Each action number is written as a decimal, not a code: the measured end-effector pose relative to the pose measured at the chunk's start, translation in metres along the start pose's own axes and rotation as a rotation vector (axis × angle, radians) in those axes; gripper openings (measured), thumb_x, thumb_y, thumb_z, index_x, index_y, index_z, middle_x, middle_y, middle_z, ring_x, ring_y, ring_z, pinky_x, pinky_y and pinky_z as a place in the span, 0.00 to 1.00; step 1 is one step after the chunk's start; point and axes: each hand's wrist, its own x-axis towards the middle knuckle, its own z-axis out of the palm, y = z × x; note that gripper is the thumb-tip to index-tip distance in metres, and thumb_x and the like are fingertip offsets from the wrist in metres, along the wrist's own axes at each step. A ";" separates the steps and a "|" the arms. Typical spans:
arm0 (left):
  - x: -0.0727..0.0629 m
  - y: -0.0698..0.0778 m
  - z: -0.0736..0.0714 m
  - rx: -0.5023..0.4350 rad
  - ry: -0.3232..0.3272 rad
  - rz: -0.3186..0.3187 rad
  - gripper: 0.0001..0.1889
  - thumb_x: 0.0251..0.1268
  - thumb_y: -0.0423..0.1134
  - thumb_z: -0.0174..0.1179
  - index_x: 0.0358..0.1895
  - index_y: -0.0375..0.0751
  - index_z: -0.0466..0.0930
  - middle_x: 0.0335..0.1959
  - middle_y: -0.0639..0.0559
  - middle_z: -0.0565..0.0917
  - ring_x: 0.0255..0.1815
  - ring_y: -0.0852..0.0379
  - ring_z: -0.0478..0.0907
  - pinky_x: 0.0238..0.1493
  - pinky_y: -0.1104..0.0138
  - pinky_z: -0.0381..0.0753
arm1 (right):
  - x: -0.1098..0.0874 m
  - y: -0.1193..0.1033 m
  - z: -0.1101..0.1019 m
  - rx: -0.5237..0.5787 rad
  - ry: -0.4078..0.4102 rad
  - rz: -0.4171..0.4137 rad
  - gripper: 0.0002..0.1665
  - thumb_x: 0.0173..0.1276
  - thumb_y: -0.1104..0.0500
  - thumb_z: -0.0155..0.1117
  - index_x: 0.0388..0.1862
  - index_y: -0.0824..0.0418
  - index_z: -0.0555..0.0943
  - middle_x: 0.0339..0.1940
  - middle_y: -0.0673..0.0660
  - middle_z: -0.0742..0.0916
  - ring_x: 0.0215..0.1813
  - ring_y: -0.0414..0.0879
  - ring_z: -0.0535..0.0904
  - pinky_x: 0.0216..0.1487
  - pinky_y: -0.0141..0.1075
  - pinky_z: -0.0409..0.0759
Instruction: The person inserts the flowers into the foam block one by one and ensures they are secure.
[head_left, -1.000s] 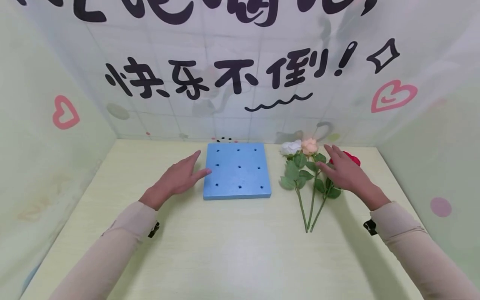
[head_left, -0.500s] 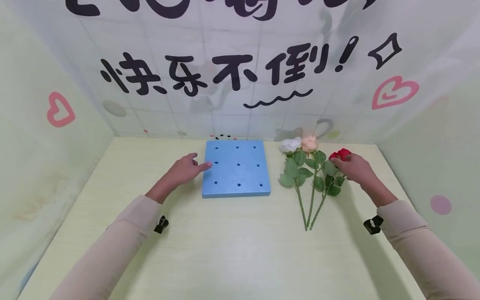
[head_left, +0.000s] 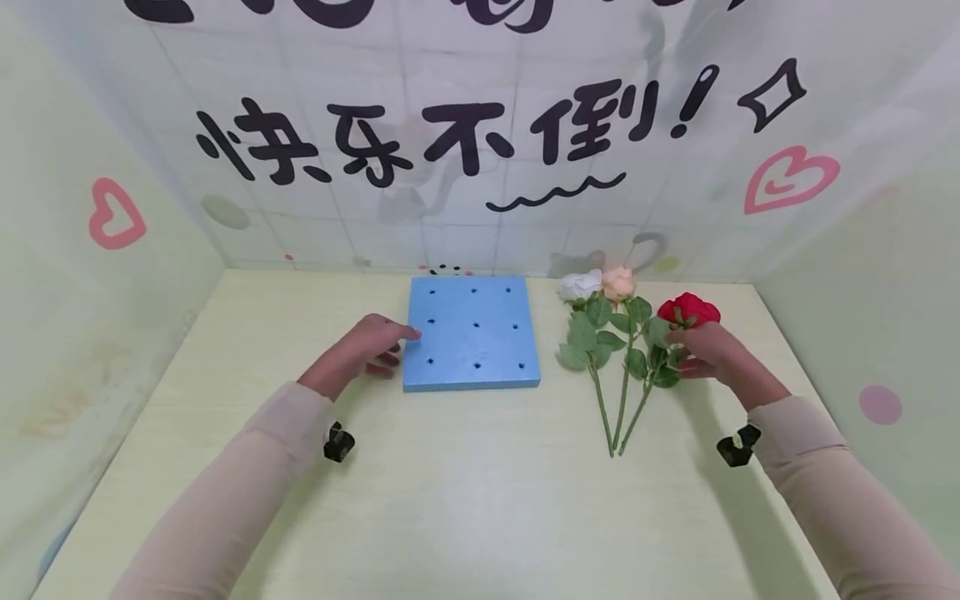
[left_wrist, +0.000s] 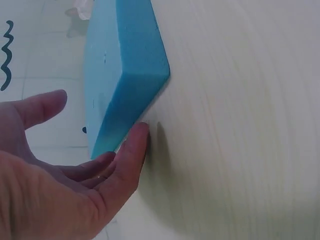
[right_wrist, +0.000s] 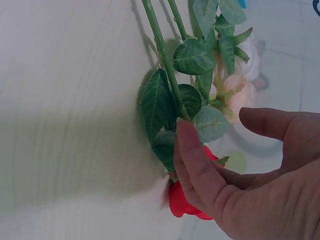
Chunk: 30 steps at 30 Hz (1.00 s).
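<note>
Red rose (head_left: 692, 308) judged light, soft-petalled; best pinched by stiffer stem (right_wrist: 163, 55). Right hand (head_left: 716, 348) (thumb parted) held beside it; left hand (head_left: 363, 346), nothing gripped, poised beside blue block (head_left: 457, 346).

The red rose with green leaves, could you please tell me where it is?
In the head view, the red rose lies at right, beside the green-stemmed peach rose, partly hidden behind the right hand.
</note>
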 end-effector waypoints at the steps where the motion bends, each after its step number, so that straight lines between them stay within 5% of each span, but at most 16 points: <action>1: 0.000 0.001 0.001 -0.019 0.005 -0.016 0.32 0.65 0.49 0.59 0.66 0.33 0.64 0.60 0.37 0.71 0.51 0.43 0.76 0.46 0.58 0.84 | 0.002 0.001 0.001 0.013 -0.006 0.007 0.30 0.73 0.52 0.52 0.61 0.75 0.62 0.53 0.69 0.71 0.42 0.50 0.81 0.49 0.42 0.85; 6: 0.000 0.001 0.004 -0.070 -0.001 -0.045 0.30 0.65 0.45 0.60 0.65 0.34 0.65 0.58 0.37 0.72 0.48 0.44 0.77 0.43 0.58 0.85 | 0.010 0.002 0.009 0.035 -0.012 0.036 0.21 0.72 0.53 0.54 0.51 0.70 0.66 0.41 0.61 0.74 0.34 0.45 0.83 0.45 0.41 0.86; 12: -0.003 0.003 0.007 -0.047 -0.034 -0.002 0.31 0.66 0.38 0.59 0.70 0.33 0.60 0.60 0.35 0.72 0.49 0.43 0.77 0.46 0.56 0.85 | 0.016 0.004 0.016 0.018 0.012 0.069 0.14 0.72 0.56 0.53 0.42 0.68 0.68 0.31 0.56 0.75 0.28 0.44 0.82 0.39 0.39 0.86; 30: 0.001 0.003 0.013 -0.043 0.000 -0.006 0.30 0.68 0.32 0.57 0.71 0.34 0.59 0.59 0.35 0.74 0.47 0.44 0.79 0.45 0.54 0.86 | 0.023 0.013 0.020 0.073 0.093 0.061 0.05 0.63 0.68 0.52 0.37 0.68 0.69 0.34 0.58 0.76 0.22 0.42 0.83 0.32 0.37 0.86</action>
